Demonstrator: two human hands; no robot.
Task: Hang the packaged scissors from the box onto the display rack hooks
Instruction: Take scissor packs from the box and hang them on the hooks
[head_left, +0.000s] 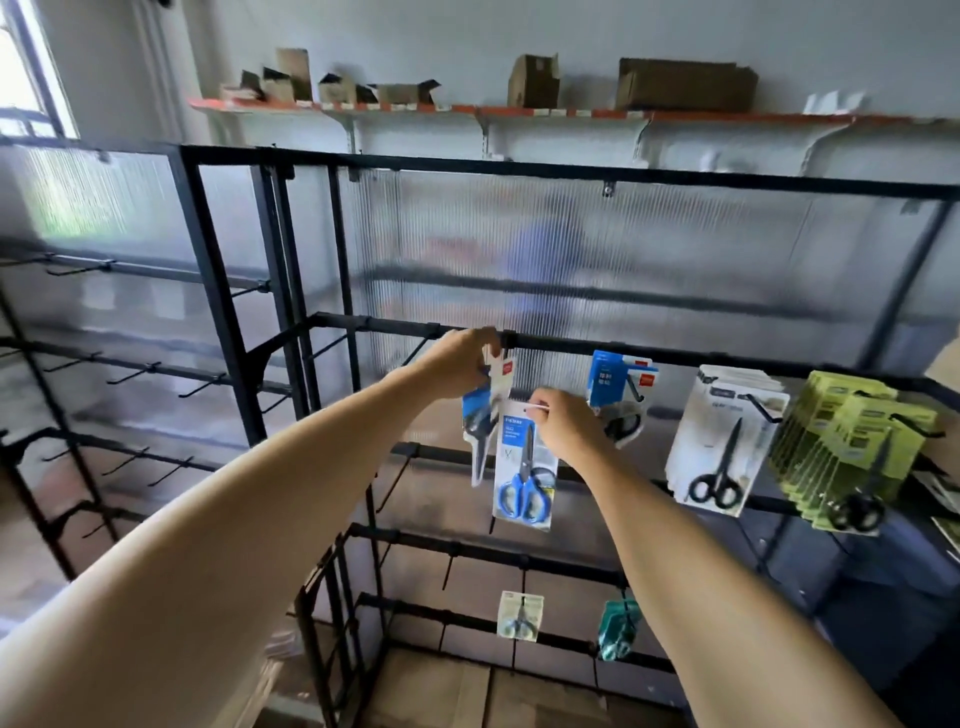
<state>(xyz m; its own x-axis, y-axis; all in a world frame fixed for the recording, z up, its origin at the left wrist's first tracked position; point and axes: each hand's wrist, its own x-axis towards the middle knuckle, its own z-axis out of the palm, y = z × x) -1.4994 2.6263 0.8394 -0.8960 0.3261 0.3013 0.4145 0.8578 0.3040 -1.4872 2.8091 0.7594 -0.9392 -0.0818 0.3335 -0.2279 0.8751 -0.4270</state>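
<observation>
Presently, left hand (460, 364): a carded pack of blue-handled scissors (480, 415) is pinched at its top, against the black metal display rack's crossbar (571, 349).
Right hand (558, 422): a second blue-handled scissors pack (523, 467) is gripped by its top edge (just below the bar).
Bar's right end: white and green packs are hung.

blue-handled scissors pack (523, 467), header print blurred, no text readable
</observation>
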